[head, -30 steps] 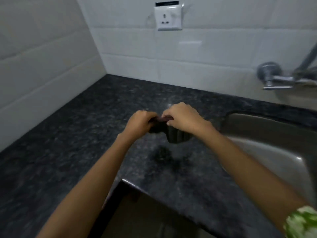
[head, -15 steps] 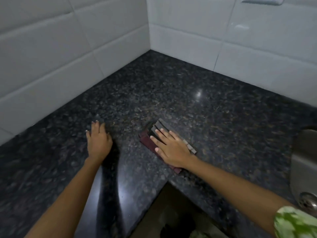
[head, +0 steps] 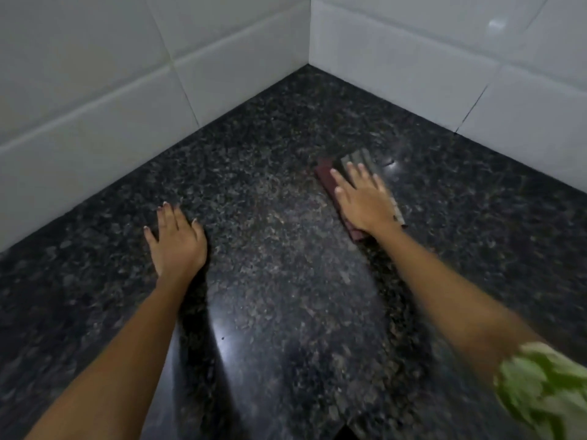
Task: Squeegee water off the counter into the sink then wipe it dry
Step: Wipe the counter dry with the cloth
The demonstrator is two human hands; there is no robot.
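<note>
A ribbed grey and maroon squeegee [head: 355,173] is pressed flat onto the dark speckled desk [head: 279,147] under the right hand [head: 365,201], fingers extended. The left hand [head: 176,241] is laid palm-down, fingers spread, on the desk, well apart from it.

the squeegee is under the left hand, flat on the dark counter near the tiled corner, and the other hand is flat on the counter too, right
Not quite: in the head view the squeegee lies under the right hand, not the left. The rest holds: it lies flat on the dark counter near the tiled corner, and the left hand is flat on the counter.
</note>
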